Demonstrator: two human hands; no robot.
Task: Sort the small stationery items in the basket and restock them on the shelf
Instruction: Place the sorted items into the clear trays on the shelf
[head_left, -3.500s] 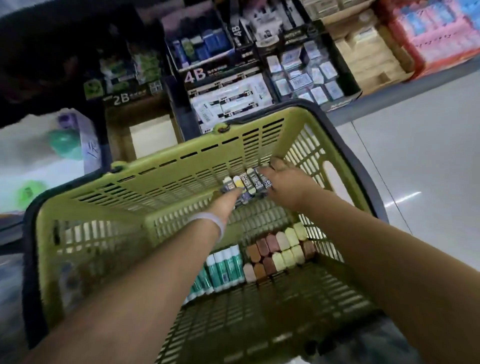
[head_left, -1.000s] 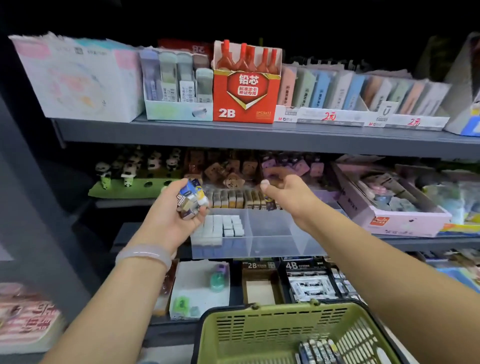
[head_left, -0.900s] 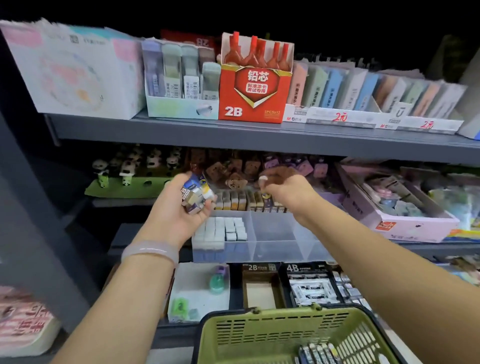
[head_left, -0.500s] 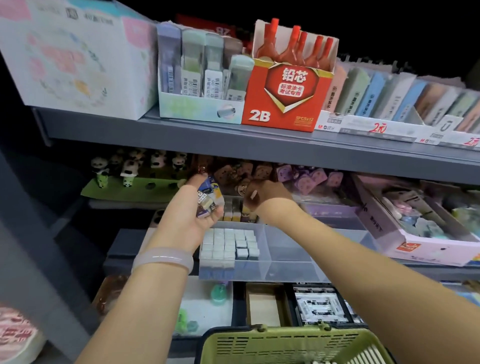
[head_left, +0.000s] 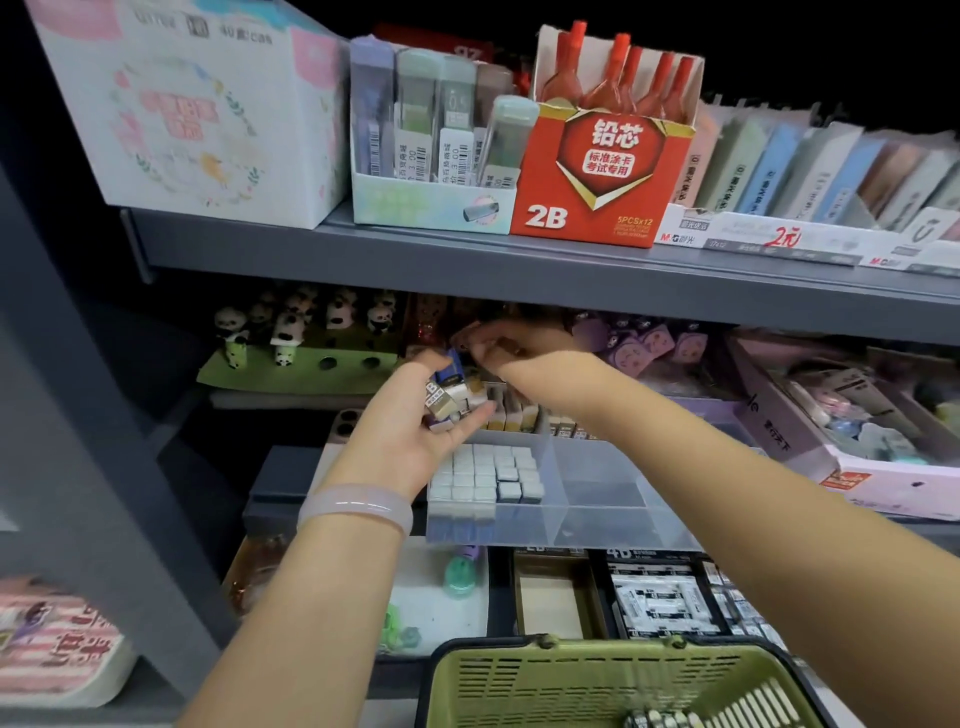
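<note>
Left grip (head_left: 415, 431) clamped on erasers (head_left: 449, 397); right grip (head_left: 506, 348) unclear, under shelf edge (head_left: 519, 275).

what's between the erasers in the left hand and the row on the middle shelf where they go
Nothing visible blocks the way. The left hand holds the erasers right in front of the row of erasers on the middle shelf. The right hand is already reaching into that row, just above and behind it.

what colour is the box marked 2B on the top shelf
Red, with white lettering and gold trim: the 2B lead box, seen in the head view.
</note>
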